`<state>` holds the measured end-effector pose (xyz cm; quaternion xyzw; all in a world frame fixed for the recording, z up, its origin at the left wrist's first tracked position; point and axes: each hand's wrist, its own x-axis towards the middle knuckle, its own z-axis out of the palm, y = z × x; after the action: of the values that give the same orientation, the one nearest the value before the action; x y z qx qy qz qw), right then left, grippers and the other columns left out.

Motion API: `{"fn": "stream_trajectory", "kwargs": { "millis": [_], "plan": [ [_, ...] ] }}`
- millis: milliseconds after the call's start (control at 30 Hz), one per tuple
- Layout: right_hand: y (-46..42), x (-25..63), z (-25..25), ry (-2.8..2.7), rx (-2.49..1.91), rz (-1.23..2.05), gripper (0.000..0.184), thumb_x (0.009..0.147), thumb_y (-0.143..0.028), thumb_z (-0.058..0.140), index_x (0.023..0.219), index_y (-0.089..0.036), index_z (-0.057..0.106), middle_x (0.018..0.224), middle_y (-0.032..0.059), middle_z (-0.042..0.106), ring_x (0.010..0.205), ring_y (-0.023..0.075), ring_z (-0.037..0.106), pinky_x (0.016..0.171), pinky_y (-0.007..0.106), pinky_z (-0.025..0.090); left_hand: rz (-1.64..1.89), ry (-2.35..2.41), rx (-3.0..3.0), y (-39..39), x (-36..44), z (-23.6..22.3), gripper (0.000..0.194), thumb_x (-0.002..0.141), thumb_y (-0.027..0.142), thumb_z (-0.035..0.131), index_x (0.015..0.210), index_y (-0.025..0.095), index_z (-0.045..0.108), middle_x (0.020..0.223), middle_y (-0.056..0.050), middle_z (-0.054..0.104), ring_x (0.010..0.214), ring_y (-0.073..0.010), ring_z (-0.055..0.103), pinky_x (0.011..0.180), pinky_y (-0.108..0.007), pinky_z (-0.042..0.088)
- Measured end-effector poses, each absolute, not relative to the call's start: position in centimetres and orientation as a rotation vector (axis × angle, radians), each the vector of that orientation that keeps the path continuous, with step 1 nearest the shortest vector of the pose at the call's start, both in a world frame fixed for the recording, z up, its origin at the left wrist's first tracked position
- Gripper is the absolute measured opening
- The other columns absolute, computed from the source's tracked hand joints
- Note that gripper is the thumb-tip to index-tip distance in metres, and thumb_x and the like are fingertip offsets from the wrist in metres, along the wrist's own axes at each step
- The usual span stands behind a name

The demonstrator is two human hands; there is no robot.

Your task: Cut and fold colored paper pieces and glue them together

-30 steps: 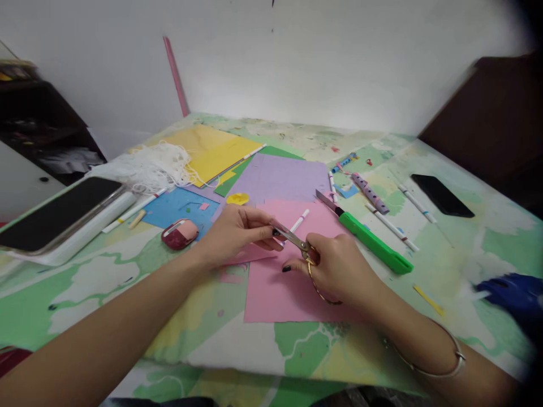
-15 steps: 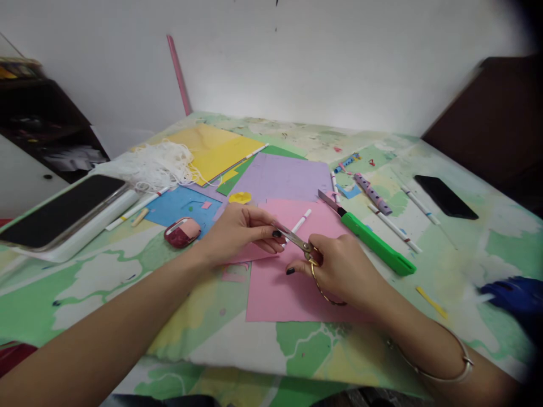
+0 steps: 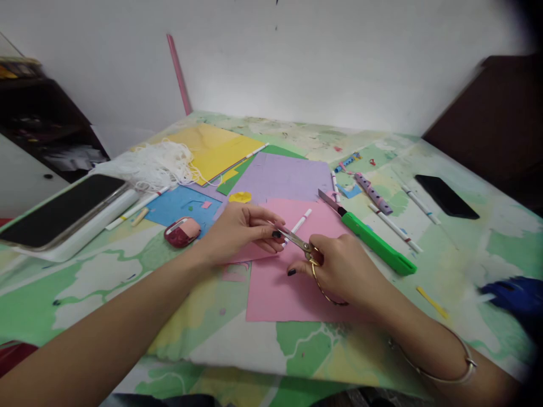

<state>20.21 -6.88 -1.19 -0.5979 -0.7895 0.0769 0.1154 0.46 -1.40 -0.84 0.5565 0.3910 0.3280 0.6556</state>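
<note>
My right hand (image 3: pixel 339 263) is closed round the gold handles of a pair of scissors (image 3: pixel 299 239), whose blades point left to the fingertips of my left hand (image 3: pixel 246 232). The left thumb and fingers are pinched together at the blade tips; whatever is between them is too small and hidden to name. Below both hands lies a sheet of pink paper (image 3: pixel 292 294). A white marker (image 3: pixel 303 221) rests on it just behind the scissors. Beside my right hand is a green box cutter (image 3: pixel 377 243), its blade extended.
Left of my hands are a maroon and pink case (image 3: pixel 182 232), blue paper (image 3: pixel 169 206), white string (image 3: pixel 148 161) and a large phone (image 3: pixel 63 209). Purple paper (image 3: pixel 284 172) and yellow paper (image 3: pixel 212 147) lie behind. To the right are several markers (image 3: pixel 394 227), a dotted purple tube (image 3: pixel 373 192) and a black phone (image 3: pixel 445 196).
The view shifts slightly, so things on the table appear a little further right than at first. Both hands keep nearly the same pose, with the scissors still at my left fingertips.
</note>
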Motion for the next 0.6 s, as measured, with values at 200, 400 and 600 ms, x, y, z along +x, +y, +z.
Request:
{"fn": "stream_trajectory", "kwargs": {
  "millis": [200,400,600],
  "plan": [
    [-6.80,20.23,-1.15,-2.317,-1.762,0.228,0.044,0.076,-0.060,0.056,0.060,-0.019,0.049,0.048,0.0001,0.052,0.048,0.0132,0.042,0.049,0.025,0.019,0.763,0.867,1.308,-1.46,0.45,-0.67,0.020,0.077,0.013,0.063,0.098,0.011,0.064,0.073,-0.006,0.074,0.064,-0.0182,0.071,0.062,-0.024,0.059],
    [-6.77,20.37,-1.27,-2.337,-1.755,0.226,0.041,0.077,-0.056,0.058,0.061,-0.019,0.051,0.048,-0.0007,0.051,0.048,0.0131,0.042,0.049,0.025,0.020,0.774,0.851,1.367,-1.37,0.34,-0.93,0.015,0.077,0.014,0.064,0.091,0.011,0.065,0.073,-0.006,0.074,0.065,-0.0180,0.071,0.062,-0.024,0.060],
    [-6.83,20.30,-1.19,-2.354,-1.763,0.235,0.041,0.077,-0.057,0.058,0.062,-0.019,0.052,0.050,0.0002,0.054,0.049,0.0135,0.044,0.049,0.025,0.021,0.774,0.881,1.421,-1.38,0.35,-0.90,0.013,0.077,0.016,0.064,0.090,0.012,0.066,0.075,-0.005,0.074,0.066,-0.0173,0.071,0.064,-0.024,0.060]
  ]
}}
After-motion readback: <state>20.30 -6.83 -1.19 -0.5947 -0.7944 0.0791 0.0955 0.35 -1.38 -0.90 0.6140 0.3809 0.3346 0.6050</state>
